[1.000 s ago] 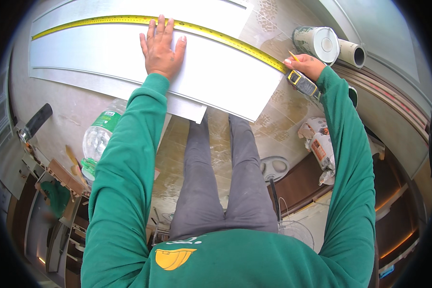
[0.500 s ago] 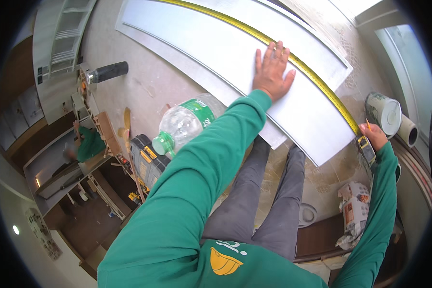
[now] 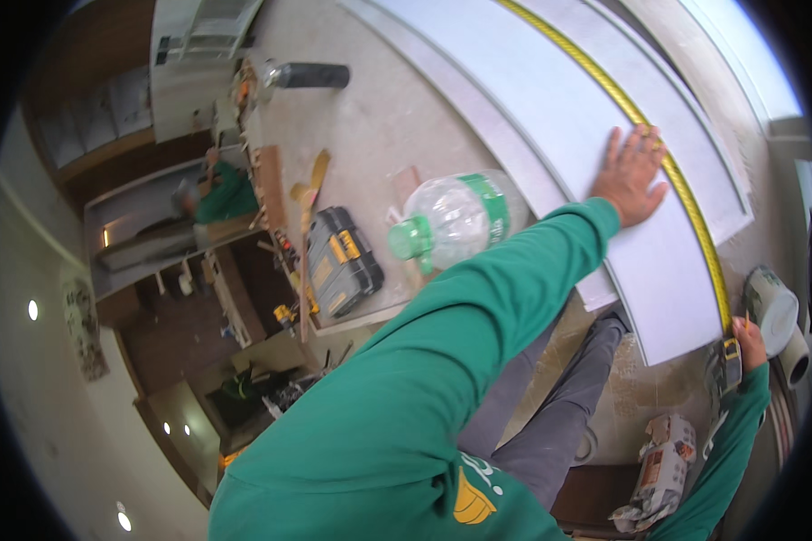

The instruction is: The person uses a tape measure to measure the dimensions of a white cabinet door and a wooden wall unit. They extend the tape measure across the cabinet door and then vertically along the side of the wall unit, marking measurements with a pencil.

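Note:
A long white panel point(image 3: 666, 287) lies across the light work surface, on top of other pale boards. The yellow blade of a tape measure point(image 3: 702, 215) runs along its length. My left hand point(image 3: 630, 178) rests flat on the panel, fingers spread, their tips at the blade's edge. Past the panel's near right end, my right hand point(image 3: 752, 346) is closed around the tape measure's dark case point(image 3: 731, 362). An orange pencil point(image 3: 746, 316) sticks up from the same hand, its lower part hidden by the fingers.
Left of my left arm lie a large clear bottle point(image 3: 456, 221) with a green cap, a black tool case point(image 3: 343, 261) and a dark cylinder point(image 3: 309, 76). A bucket point(image 3: 774, 307) and a crumpled paper bag point(image 3: 663, 464) stand at the right. Another person in green point(image 3: 228, 194) is far left.
The whole view has swung, so panel, bottle and tool case appear farther right. My left hand stays flat by the blade, and my right hand still holds the tape measure's case at the panel's end.

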A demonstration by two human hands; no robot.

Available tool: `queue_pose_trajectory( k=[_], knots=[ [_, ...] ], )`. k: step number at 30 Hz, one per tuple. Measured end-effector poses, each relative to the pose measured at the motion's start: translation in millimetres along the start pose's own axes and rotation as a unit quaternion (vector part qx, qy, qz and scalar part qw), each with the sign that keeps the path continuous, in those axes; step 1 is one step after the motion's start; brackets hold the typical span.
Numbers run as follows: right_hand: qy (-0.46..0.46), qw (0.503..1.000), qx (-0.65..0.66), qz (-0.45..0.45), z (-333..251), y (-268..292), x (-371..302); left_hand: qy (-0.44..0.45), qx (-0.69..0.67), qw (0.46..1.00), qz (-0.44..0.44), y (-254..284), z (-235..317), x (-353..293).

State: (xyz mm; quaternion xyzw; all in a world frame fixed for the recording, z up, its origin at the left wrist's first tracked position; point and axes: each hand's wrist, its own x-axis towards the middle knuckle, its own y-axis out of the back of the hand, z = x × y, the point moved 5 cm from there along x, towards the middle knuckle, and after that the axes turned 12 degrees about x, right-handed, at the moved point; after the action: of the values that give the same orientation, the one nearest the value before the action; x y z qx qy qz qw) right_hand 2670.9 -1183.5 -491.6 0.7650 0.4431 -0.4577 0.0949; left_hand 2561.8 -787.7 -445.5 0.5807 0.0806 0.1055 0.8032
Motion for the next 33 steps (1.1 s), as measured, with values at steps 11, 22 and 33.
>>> queue_pose_trajectory(
  k=[11, 22, 33],
  knots=[
    [-0.014, 1.000, 0.008, -0.020, -1.2, 4.6, 0.4, 0.012, -0.044, 0.999, -0.019, -16.3, -8.2, 0.3],
    [-0.010, 0.999, 0.041, 0.033, -32.4, -15.5, -35.3, 0.000, 0.023, 1.000, -0.005, -25.4, -9.7, -2.6],
    [-0.004, 0.998, 0.007, 0.065, -56.0, -37.6, -63.4, 0.038, -0.059, 0.997, 0.017, 6.4, -6.1, 0.6]
  ],
)
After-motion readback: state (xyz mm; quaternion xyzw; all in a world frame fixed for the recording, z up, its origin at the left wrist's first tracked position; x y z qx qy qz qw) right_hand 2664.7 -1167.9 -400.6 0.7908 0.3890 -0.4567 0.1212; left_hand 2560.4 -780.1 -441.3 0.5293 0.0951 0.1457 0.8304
